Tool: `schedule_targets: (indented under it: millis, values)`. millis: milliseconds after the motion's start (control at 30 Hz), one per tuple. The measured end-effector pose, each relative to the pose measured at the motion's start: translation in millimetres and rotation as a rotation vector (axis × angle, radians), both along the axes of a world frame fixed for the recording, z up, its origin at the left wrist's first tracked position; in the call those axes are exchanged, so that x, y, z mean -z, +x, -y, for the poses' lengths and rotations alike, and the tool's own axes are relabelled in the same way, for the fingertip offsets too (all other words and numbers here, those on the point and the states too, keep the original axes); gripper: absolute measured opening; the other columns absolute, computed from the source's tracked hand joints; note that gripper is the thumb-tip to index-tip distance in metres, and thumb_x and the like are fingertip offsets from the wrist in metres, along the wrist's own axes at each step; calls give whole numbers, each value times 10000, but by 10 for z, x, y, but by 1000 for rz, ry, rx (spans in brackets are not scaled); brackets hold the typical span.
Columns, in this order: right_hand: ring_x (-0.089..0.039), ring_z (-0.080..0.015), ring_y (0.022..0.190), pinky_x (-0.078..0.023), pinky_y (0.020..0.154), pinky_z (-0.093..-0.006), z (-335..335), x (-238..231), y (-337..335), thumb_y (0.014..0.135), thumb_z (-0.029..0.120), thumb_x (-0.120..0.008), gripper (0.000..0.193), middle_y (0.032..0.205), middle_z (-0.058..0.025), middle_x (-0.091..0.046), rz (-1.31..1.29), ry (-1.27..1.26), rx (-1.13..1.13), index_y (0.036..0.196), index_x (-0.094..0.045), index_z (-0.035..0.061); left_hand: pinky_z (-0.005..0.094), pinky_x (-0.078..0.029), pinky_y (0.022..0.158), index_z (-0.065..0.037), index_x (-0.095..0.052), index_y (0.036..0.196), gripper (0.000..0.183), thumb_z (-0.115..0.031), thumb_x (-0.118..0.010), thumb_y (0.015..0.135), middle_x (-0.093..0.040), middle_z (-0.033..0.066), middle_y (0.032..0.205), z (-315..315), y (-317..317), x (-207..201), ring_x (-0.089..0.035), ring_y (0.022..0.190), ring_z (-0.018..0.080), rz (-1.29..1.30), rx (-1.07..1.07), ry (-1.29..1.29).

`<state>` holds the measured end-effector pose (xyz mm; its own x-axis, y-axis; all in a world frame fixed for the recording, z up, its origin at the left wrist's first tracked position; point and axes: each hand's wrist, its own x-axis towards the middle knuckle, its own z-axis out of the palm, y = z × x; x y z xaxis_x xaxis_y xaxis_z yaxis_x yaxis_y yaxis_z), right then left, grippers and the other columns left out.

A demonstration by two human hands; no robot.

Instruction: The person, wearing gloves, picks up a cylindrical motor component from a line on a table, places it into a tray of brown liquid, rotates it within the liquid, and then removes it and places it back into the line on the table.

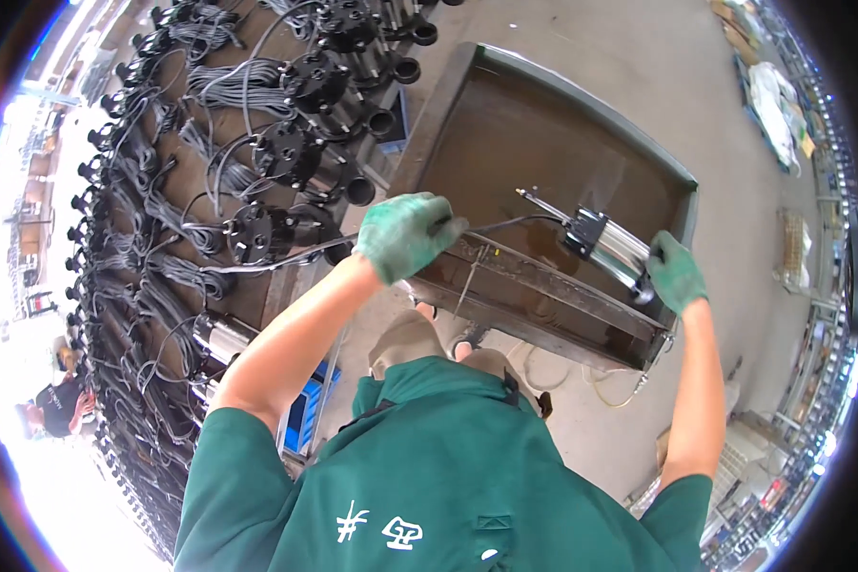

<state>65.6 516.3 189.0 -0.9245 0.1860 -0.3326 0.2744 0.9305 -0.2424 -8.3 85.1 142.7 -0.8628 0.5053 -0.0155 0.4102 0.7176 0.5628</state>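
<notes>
My right hand (677,274) is at the right end of a pump (615,253), its gloved fingers curled in against the casing and gripping it, while my left hand (410,236), gloved in the same green, is closed around a dark cable (510,225). The pump is tilted over the tank (439,114), to the left of my right hand and touching it, but well apart to the right of my left hand; only the cable links the two, running from the pump's black end into my left fist. I can't tell whether the underside of the pump meets the liquid. The tank is a dark metal trough with brown, murky liquid (500,124) in it, and a metal beam (567,286) crosses its near part, with more brown liquid on the near side. To the left, a blue crate (307,410) sits low beside my legs; I can't make out what it holds. The pump is a shiny silver cylinder with a black head, and a thin rod (541,203) with a brass-coloured tip sticks out from it toward the far left. On the bench (224,55) at my left stand rows of similar black-and-silver pumps (324,91) with bundled grey cords (243,88).
</notes>
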Motion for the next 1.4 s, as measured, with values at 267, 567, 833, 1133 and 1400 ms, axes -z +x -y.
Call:
schedule_targets:
  millis: [267, 567, 833, 1133, 1400]
  values:
    - [-671, -411, 1067, -525, 915, -498, 145, 989, -487, 894, 239, -621, 275, 1110, -209, -716, 150, 183, 19, 1140, -625, 115, 504, -542, 778, -122, -684, 985, 366, -461, -548, 1001, -715, 124, 958, -155, -280, 830, -683, 927, 380, 148, -8, -342]
    - [-636, -376, 1131, -521, 930, -473, 466, 1613, -594, 883, 209, -660, 257, 1194, -149, -674, 73, 64, 30, 1121, -634, 117, 471, -547, 817, -110, -620, 1218, 286, -298, -546, 1016, -695, 212, 1015, 159, -226, 224, -674, 962, 432, 491, -101, -397]
    - [-651, -382, 1061, -524, 891, -462, 398, 1616, -558, 865, 186, -679, 200, 1129, -139, -687, -42, -119, 92, 1040, -649, 95, 227, -483, 485, -55, -489, 1433, 432, -180, -575, 1028, -634, 30, 835, 982, 737, 1, -578, 571, 99, 1279, -538, 289]
    - [-658, -403, 1046, -531, 892, -486, 398, 1450, -608, 862, 189, -693, 228, 1183, -141, -644, 7, 22, 70, 1069, -641, 107, 462, -550, 861, -159, -650, 1308, 344, -281, -620, 988, -707, 151, 1139, -170, 104, 409, -672, 1032, 375, 236, -60, -89]
    - [-652, -436, 1085, -539, 921, -509, 313, 1748, -671, 872, 201, -687, 384, 1427, -155, -530, 4, 85, 58, 1237, -585, 138, 464, -557, 740, -144, -687, 959, 197, -331, -627, 954, -698, 89, 943, -590, -395, 1096, -686, 875, 351, -42, -73, -249]
